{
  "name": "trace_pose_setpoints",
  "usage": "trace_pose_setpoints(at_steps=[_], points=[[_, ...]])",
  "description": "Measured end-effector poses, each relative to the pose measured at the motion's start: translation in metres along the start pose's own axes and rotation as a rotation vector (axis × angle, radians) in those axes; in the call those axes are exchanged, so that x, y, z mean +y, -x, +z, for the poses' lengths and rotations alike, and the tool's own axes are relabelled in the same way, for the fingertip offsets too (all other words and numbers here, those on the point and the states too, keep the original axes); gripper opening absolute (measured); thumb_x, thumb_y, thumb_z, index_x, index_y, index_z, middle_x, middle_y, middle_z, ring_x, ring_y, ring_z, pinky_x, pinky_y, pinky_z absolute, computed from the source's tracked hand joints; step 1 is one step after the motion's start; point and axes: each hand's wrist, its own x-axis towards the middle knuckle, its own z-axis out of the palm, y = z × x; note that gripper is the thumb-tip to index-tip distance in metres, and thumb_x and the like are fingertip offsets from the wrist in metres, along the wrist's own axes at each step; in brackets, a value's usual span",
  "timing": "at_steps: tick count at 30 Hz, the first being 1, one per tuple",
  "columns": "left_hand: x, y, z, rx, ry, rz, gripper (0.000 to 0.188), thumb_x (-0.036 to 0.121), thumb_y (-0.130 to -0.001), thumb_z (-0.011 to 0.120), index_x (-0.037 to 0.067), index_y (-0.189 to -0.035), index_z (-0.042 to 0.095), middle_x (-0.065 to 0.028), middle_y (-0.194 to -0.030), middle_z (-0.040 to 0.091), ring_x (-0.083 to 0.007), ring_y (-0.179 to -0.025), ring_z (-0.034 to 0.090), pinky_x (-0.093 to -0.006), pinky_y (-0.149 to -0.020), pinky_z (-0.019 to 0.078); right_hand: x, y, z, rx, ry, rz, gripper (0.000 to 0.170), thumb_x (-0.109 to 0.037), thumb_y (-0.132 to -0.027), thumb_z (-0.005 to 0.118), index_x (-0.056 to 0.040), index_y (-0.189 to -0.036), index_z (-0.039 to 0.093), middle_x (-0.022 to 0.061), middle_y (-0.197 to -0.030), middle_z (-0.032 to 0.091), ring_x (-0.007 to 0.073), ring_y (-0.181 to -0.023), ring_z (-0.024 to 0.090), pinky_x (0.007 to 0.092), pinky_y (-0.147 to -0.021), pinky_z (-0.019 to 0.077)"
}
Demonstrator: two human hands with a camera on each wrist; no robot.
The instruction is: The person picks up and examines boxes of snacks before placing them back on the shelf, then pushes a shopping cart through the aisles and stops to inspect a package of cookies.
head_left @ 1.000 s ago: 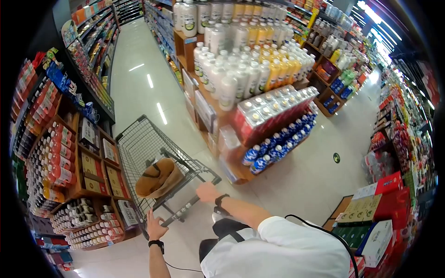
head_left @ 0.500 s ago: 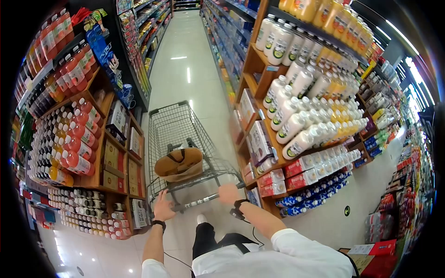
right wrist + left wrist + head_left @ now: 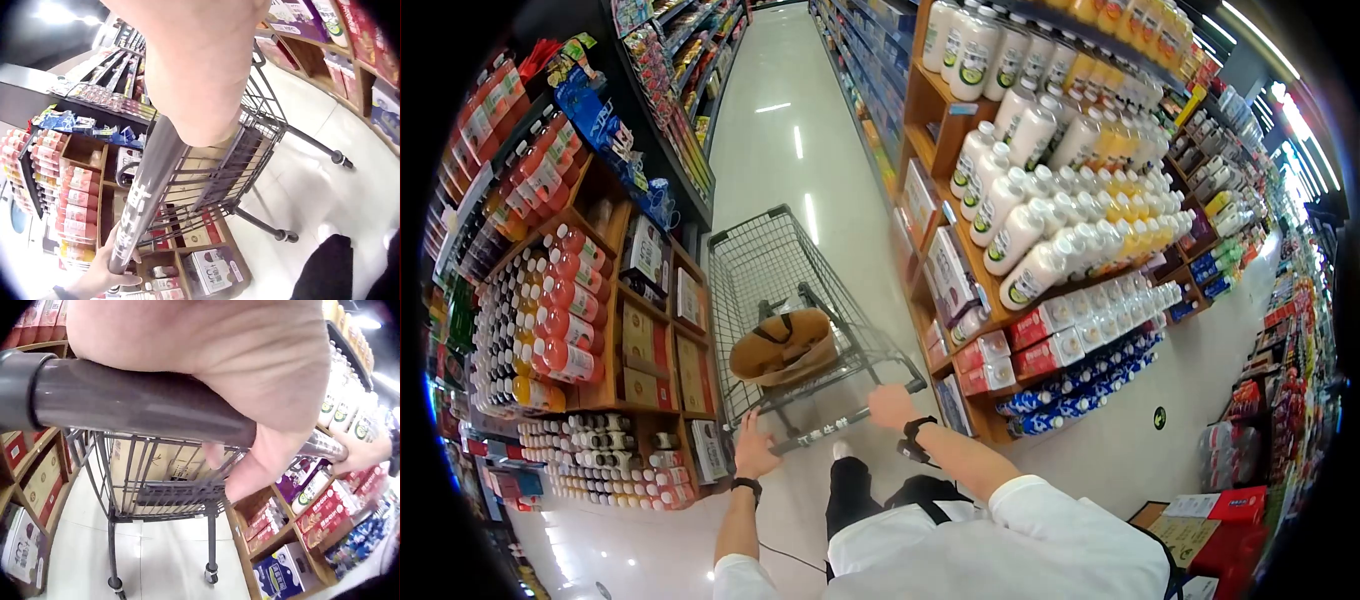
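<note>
A grey wire shopping cart (image 3: 722, 232) stands in front of the person, with a brown bag (image 3: 785, 350) with dark handles in its basket. At the left end of the cart's push handle (image 3: 828, 430) is my left hand (image 3: 754, 448), palm over the bar and fingers loosely round it. Its thumb and a fingertip show below the bar in the left wrist view. My right hand (image 3: 892, 408) grips the handle near its right end, the fingers curled over the far side. The handle (image 3: 140, 194) carries white lettering in the right wrist view.
Close on the left, wooden shelves (image 3: 622, 400) hold boxes and bottled drinks. A wooden display (image 3: 995, 425) of white and yellow bottles rises close on the right. Ahead runs an aisle floor (image 3: 770, 150) between shelf rows. Red boxes (image 3: 1235, 505) are stacked at the lower right.
The head view has swung left, bringing the aisle ahead of the cart and the bottle display further right. Both hands stay at the handle; the left fingers look straighter than one second ago.
</note>
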Motion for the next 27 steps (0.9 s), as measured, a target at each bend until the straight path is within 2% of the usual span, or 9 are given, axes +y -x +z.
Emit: trace_pose_setpoints(at_steps=[5, 6, 8, 11, 14, 21, 24, 27], points=[[0.029, 0.062, 0.048, 0.042, -0.007, -0.009, 0.028, 0.013, -0.054, 0.081, 0.012, -0.077, 0.066, -0.0114, -0.162, 0.027, -0.0344, -0.150, 0.023, -0.0437, -0.110, 0.0432, 0.004, 0.071, 0.012, 0.102, -0.038, -0.074, 0.014, -0.024, -0.071, 0.072, -0.0106, -0.074, 0.074, 0.0134, -0.074, 0.071, 0.0308, -0.073, 0.072, 0.0423, -0.067, 0.0553], [0.040, 0.074, 0.054, 0.052, -0.001, -0.016, 0.027, 0.013, -0.054, 0.081, 0.011, -0.076, 0.067, -0.0112, -0.161, 0.028, -0.0350, -0.149, 0.024, -0.0433, -0.110, 0.0429, 0.008, 0.084, 0.021, 0.119, -0.085, -0.104, 0.018, -0.025, -0.071, 0.069, -0.0076, -0.073, 0.072, 0.0166, -0.073, 0.069, 0.0350, -0.072, 0.068, 0.0460, -0.064, 0.0525], [0.064, 0.110, 0.069, 0.070, 0.019, -0.039, 0.024, 0.012, -0.054, 0.081, 0.011, -0.075, 0.068, -0.0108, -0.160, 0.030, -0.0363, -0.148, 0.026, -0.0426, -0.111, 0.0422, 0.010, 0.115, 0.031, 0.043, -0.036, -0.082, 0.016, -0.025, -0.071, 0.074, -0.0112, -0.080, 0.076, 0.0124, -0.080, 0.072, 0.0311, -0.077, 0.072, 0.0415, -0.068, 0.0556], [0.102, 0.155, 0.092, 0.096, 0.050, -0.070, 0.021, 0.009, -0.055, 0.076, 0.010, -0.073, 0.067, -0.0105, -0.160, 0.031, -0.0365, -0.148, 0.026, -0.0428, -0.110, 0.0434, 0.016, 0.165, 0.036, 0.053, 0.006, -0.088, 0.016, -0.024, -0.071, 0.074, -0.0103, -0.079, 0.076, 0.0122, -0.077, 0.072, 0.0313, -0.077, 0.072, 0.0420, -0.068, 0.0557], [0.134, 0.202, 0.117, 0.117, 0.075, -0.099, 0.018, 0.007, -0.055, 0.074, 0.010, -0.071, 0.066, -0.0098, -0.161, 0.031, -0.0371, -0.147, 0.027, -0.0433, -0.108, 0.0451, 0.021, 0.212, 0.043, -0.042, -0.004, -0.112, 0.015, -0.023, -0.072, 0.073, -0.0090, -0.076, 0.076, 0.0132, -0.075, 0.071, 0.0315, -0.078, 0.072, 0.0423, -0.069, 0.0557], [0.194, 0.308, 0.180, 0.172, 0.070, -0.190, 0.018, 0.008, -0.055, 0.075, 0.011, -0.070, 0.066, -0.0090, -0.160, 0.032, -0.0360, -0.148, 0.028, -0.0426, -0.107, 0.0462, 0.027, 0.315, 0.059, -0.026, 0.010, -0.250, 0.015, -0.023, -0.074, 0.072, -0.0084, -0.076, 0.076, 0.0131, -0.076, 0.072, 0.0313, -0.079, 0.072, 0.0427, -0.070, 0.0554], [0.217, 0.352, 0.214, 0.207, 0.079, -0.239, 0.025, 0.010, -0.052, 0.079, 0.013, -0.074, 0.067, -0.0075, -0.160, 0.032, -0.0303, -0.149, 0.027, -0.0412, -0.106, 0.0470, 0.034, 0.346, 0.078, -0.044, 0.070, -0.323, 0.016, -0.023, -0.075, 0.071, -0.0082, -0.079, 0.076, 0.0134, -0.077, 0.072, 0.0316, -0.079, 0.072, 0.0429, -0.070, 0.0554], [0.248, 0.394, 0.241, 0.260, 0.110, -0.301, 0.023, 0.010, -0.054, 0.077, 0.013, -0.074, 0.067, -0.0078, -0.159, 0.035, -0.0310, -0.149, 0.029, -0.0413, -0.104, 0.0483, 0.040, 0.380, 0.091, -0.083, 0.122, -0.378, 0.018, -0.024, -0.077, 0.070, -0.0080, -0.081, 0.077, 0.0140, -0.078, 0.072, 0.0317, -0.079, 0.072, 0.0428, -0.070, 0.0553]])
